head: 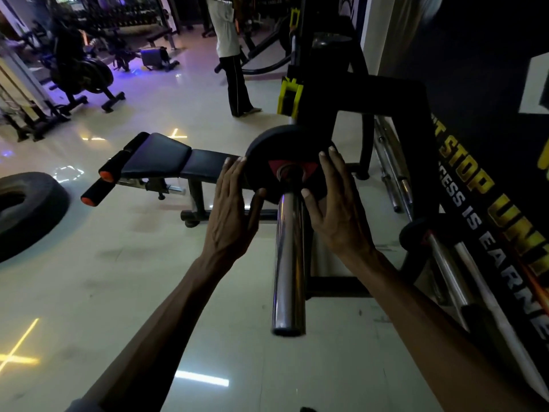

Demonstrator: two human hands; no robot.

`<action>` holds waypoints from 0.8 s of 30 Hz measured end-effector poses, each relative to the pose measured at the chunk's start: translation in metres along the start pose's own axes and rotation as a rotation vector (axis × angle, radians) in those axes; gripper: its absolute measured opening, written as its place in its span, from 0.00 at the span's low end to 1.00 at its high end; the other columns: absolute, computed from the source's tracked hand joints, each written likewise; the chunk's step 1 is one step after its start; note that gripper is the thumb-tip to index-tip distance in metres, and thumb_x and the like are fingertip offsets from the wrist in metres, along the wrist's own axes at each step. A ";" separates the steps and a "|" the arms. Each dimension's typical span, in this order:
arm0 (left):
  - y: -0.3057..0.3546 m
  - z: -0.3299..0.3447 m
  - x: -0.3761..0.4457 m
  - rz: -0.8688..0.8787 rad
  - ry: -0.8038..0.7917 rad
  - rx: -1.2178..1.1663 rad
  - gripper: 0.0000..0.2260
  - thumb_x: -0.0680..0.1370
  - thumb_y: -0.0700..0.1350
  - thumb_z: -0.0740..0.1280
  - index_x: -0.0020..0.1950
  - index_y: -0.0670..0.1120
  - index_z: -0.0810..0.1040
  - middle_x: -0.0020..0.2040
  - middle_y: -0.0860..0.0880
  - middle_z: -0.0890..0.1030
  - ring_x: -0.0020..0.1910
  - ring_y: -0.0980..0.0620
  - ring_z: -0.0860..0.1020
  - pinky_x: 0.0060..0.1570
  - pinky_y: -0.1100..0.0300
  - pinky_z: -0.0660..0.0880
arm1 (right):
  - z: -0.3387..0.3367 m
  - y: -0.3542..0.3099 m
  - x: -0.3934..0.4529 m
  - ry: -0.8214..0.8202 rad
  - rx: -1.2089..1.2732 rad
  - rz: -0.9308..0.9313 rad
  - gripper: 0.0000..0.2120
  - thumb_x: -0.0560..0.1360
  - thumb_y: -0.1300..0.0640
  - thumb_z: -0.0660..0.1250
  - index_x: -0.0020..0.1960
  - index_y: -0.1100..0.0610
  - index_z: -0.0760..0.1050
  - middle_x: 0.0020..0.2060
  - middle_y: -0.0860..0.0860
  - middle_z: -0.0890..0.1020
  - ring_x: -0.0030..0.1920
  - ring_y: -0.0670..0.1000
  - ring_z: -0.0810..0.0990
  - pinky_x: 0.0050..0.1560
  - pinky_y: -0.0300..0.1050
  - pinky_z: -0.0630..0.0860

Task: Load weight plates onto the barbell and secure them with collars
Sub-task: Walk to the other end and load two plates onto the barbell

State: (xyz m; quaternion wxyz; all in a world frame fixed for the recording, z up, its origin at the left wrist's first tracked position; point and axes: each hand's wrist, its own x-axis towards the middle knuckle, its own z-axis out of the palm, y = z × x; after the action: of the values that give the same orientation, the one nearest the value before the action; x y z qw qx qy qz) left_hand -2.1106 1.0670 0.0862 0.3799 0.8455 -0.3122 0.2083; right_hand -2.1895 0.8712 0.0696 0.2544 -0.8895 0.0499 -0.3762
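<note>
At the far left a large black tyre [28,209] lies flat on the glossy pale floor [142,292], with exercise machines [80,75] standing in the dim background above it. Moving right, a black padded sit-up bench [166,162] stretches across the middle, its foam rollers with orange end caps [105,176] pointing toward the tyre. Beyond it, a person in a white top and dark trousers [230,55] stands on the floor, well apart from the bench.

The left hand [234,197] is open, fingers spread and flat against the left edge of a small black weight plate [282,153], thumb pressed on its face. The plate, marked with a red label around its hole, sits on the chrome barbell sleeve [289,257], far along it near the rack; the bare sleeve end points toward the camera. The right hand [335,203] is likewise open, fingertips on the plate's right edge and thumb just beside the sleeve. Both hands press the plate rather than closing around it.

Behind the plate rises the black rack [356,93] with yellow hooks [289,98]. Further right, spare bars [392,173] lean by the wall, and another plate-loaded bar [445,263] rests just beside a dark wall banner with yellow and white lettering [475,197].
</note>
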 end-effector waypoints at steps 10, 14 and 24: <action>0.061 -0.066 -0.161 -0.104 -0.029 -0.087 0.29 0.84 0.56 0.61 0.82 0.45 0.59 0.82 0.45 0.62 0.83 0.55 0.55 0.79 0.67 0.54 | -0.067 -0.071 -0.141 -0.082 0.018 0.077 0.32 0.83 0.47 0.64 0.81 0.59 0.59 0.82 0.55 0.60 0.82 0.54 0.60 0.77 0.54 0.68; 0.089 -0.074 -0.200 -0.053 -0.034 -0.097 0.29 0.84 0.54 0.62 0.82 0.44 0.59 0.81 0.45 0.63 0.82 0.52 0.58 0.80 0.59 0.57 | -0.096 -0.081 -0.181 -0.114 0.019 0.103 0.32 0.83 0.45 0.62 0.81 0.58 0.59 0.81 0.56 0.60 0.81 0.54 0.61 0.75 0.57 0.71; 0.169 -0.030 -0.238 0.092 -0.167 -0.127 0.29 0.84 0.50 0.66 0.81 0.42 0.61 0.80 0.45 0.65 0.82 0.48 0.59 0.79 0.50 0.63 | -0.177 -0.038 -0.245 -0.087 -0.103 0.222 0.31 0.84 0.43 0.60 0.81 0.55 0.59 0.82 0.52 0.59 0.81 0.51 0.60 0.76 0.55 0.69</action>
State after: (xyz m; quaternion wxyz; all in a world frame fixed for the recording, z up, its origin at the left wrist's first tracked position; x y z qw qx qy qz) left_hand -2.4011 1.0908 0.0515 0.3953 0.8189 -0.3938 0.1341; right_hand -2.4906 0.8989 0.0344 0.2505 -0.9059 0.1562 -0.3038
